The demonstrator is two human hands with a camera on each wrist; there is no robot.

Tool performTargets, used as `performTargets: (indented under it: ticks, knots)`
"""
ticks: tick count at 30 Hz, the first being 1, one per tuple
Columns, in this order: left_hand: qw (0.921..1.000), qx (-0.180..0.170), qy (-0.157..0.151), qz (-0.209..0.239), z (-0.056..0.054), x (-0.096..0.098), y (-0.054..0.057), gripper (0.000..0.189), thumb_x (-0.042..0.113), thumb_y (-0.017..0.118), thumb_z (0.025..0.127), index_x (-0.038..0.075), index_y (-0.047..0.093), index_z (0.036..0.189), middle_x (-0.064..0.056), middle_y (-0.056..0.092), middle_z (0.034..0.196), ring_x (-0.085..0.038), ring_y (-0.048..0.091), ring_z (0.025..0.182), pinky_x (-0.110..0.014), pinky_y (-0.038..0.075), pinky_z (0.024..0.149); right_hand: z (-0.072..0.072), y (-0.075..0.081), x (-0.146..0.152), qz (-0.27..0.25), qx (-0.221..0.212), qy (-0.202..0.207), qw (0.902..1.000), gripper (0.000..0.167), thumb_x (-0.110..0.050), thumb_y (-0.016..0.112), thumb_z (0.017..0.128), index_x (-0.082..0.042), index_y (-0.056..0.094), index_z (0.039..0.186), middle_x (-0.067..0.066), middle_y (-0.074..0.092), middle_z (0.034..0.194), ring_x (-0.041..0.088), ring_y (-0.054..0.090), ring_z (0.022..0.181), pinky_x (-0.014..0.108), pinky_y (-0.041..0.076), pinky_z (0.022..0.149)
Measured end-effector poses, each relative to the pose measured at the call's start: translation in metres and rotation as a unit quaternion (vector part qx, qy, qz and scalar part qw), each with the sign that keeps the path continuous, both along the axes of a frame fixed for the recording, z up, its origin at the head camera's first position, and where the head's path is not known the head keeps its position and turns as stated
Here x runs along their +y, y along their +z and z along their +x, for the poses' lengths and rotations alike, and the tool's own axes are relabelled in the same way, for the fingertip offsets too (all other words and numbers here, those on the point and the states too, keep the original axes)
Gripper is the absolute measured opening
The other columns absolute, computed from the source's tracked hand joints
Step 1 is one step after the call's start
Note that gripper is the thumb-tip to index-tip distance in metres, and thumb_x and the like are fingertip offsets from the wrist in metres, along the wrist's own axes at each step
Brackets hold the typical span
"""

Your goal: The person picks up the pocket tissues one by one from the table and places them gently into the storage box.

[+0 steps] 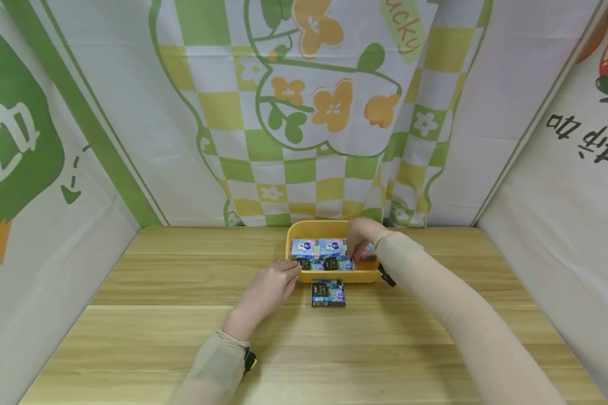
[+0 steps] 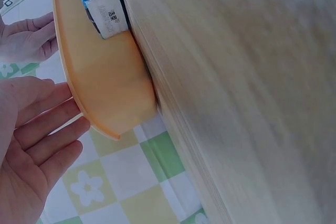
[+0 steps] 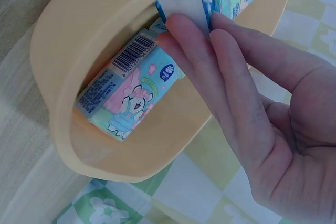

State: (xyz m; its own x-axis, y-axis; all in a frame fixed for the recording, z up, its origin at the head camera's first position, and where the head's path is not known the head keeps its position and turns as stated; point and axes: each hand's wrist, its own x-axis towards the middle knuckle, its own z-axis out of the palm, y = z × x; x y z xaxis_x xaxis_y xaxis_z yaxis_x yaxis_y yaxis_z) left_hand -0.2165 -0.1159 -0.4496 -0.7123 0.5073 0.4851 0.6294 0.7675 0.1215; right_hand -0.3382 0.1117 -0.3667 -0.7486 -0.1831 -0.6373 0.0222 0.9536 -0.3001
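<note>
A yellow basket (image 1: pixel 344 277) stands at the back of the table, holding several tissue packs. Light-blue packs (image 1: pixel 304 246) with a cartoon lie in its rear row, and dark floral packs (image 1: pixel 310 263) sit in front. My left hand (image 1: pixel 268 289) touches the basket's left rim with nearly straight fingertips. Inside the basket, my right hand (image 1: pixel 365 233) pinches a blue-and-white tissue pack (image 3: pixel 184 3), partly hidden by the fingers. Beside it, a pastel cartoon pack (image 3: pixel 142 82) lies at the basket's right end. Another dark floral pack (image 1: pixel 328 293) lies on the table against the basket's front.
The wooden table (image 1: pixel 182 337) runs toward me. A checked, flowered cloth (image 1: pixel 314 174) hangs close behind the basket, and printed white cloth walls (image 1: pixel 562 225) rise on both sides. Dark straps sit on both wrists.
</note>
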Motion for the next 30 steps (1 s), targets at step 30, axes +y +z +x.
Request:
performTargets:
  ticks: [30]
  knots:
    - [1.0, 0.002, 0.001, -0.006, 0.001, -0.001, 0.0, 0.024, 0.011, 0.063, 0.09, 0.002, 0.069, 0.111, -0.015, 0.068, 0.114, -0.03, 0.065, 0.108, -0.041, 0.053, 0.097, -0.015, -0.005, -0.003, 0.018, -0.077, -0.043, 0.9959, 0.026, -0.007, 0.063, 0.089, 0.006, 0.065, 0.111, 0.012, 0.071, 0.106, 0.011, 0.07, 0.09, 0.024, 0.053, 0.095]
